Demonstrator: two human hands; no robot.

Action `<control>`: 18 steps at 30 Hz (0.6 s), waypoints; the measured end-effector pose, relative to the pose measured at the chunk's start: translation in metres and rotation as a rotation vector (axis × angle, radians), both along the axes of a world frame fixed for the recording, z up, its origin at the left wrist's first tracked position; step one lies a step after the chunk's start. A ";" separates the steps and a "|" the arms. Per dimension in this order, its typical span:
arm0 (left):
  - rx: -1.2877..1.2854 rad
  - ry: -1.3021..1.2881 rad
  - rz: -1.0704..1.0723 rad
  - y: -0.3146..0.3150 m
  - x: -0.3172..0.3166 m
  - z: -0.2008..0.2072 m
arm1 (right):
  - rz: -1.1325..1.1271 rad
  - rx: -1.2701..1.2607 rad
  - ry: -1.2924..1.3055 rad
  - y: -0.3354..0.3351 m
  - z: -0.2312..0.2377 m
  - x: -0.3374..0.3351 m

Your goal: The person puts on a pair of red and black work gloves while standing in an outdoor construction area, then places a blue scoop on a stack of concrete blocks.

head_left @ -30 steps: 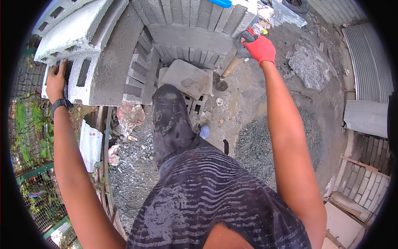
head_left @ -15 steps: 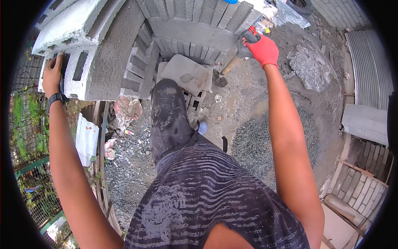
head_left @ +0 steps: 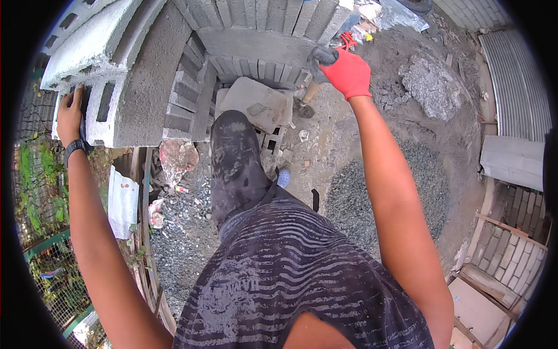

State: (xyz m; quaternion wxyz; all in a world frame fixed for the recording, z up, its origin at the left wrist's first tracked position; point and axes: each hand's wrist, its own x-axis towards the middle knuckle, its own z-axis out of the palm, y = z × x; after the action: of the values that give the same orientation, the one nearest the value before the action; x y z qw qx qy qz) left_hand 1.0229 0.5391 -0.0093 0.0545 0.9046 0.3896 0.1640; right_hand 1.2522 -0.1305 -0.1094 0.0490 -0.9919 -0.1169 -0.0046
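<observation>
My left hand (head_left: 70, 119), bare with a dark watch at the wrist, rests against the end of a grey hollow concrete block (head_left: 103, 113). Its fingers are stretched upward, their tips at the seam below the block above. My right hand (head_left: 347, 72), in a red glove, is closed around the grey top grip of a shovel (head_left: 312, 92). The glove covers part of that grip. A short stretch of wooden shaft shows below it, slanting down to a dark, muddy blade (head_left: 303, 109) on the wet ground.
Stacked hollow blocks (head_left: 261, 43) stand ahead. A dusty sack (head_left: 256, 102) lies over blocks near my knee. Grey gravel (head_left: 407, 168) and a pale heap (head_left: 431, 87) lie to the right. Wire fencing (head_left: 49, 273) runs along the left, corrugated sheets (head_left: 514, 81) the right.
My right hand has moved left with the shovel's grip, and the shaft stands steeper. My left hand stays on the block. The view has shifted slightly.
</observation>
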 end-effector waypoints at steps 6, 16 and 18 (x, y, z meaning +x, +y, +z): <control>0.032 -0.021 -0.006 -0.010 -0.005 0.006 | -0.049 0.085 -0.104 0.002 -0.005 0.026; 0.068 -0.064 0.065 -0.058 -0.002 0.021 | -0.149 0.076 -0.120 0.028 0.007 0.035; 0.084 -0.082 0.068 -0.049 -0.007 0.020 | -0.161 0.082 -0.117 0.031 0.007 0.035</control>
State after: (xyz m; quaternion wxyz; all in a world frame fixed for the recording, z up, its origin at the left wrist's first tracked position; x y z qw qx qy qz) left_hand 1.0157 0.4903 0.0103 0.0269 0.8850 0.4101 0.2188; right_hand 1.2874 -0.0993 -0.1020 0.0824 -0.9933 -0.0395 -0.0714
